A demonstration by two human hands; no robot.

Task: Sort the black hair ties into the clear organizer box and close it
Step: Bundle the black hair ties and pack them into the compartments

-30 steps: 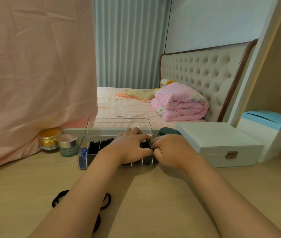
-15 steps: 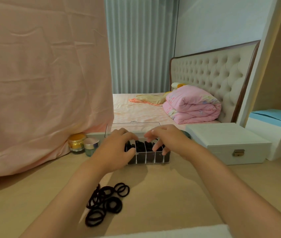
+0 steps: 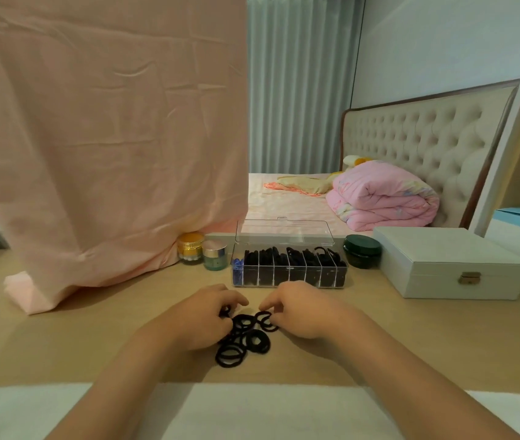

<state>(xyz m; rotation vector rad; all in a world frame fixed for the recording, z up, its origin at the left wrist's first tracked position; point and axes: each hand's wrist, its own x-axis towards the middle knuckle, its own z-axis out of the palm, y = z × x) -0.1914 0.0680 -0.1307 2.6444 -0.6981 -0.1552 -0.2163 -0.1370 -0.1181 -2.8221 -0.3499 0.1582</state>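
Left hand (image 3: pixel 201 319), right hand (image 3: pixel 303 309), each pinching a fuzzy loop off tangled black hair ties (image 3: pixel 246 342), clear compartmented organizer box (image 3: pixel 289 274) beyond — lid (image 3: pixel 284 231) upright, slots dark-filled.

Soft dim light, wide-angle edge distortion

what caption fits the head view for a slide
Left hand and right hand pinch loose black hair ties in front of the open clear organizer box.

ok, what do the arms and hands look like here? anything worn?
Both grips are bare hands: left grip, right grip. No gloves, rings, watch or bands show. The left forearm and right forearm have no sleeves down to the frame edge. No markings visible.
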